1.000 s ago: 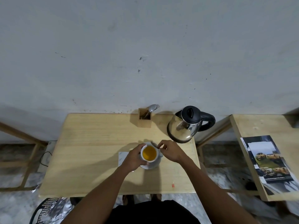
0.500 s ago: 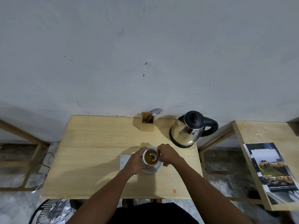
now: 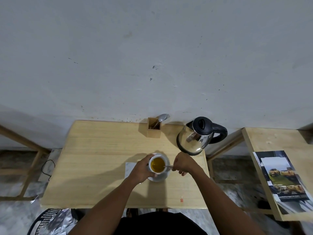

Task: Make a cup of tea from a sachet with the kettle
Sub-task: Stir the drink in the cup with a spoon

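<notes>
My left hand (image 3: pixel 141 169) wraps teacup (image 3: pixel 157 165) on saucer (image 3: pixel 160 177). My right hand (image 3: pixel 183 164) pinches spoon (image 3: pixel 168 166): long axis left-right, bowl end in tea. Kettle (image 3: pixel 194 138) far right.

A plain domestic room: a scuffed grey plaster wall (image 3: pixel 152 56), a bare pale wooden table (image 3: pixel 101 150), a steel electric kettle (image 3: pixel 194 138), a wooden cutlery holder (image 3: pixel 153 131).

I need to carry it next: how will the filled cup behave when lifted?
The cup looks nearly full of tea, so it will probably slosh if tilted. It sits loose on a saucer, which may slide. Likely ceramic, so fragile.
</notes>
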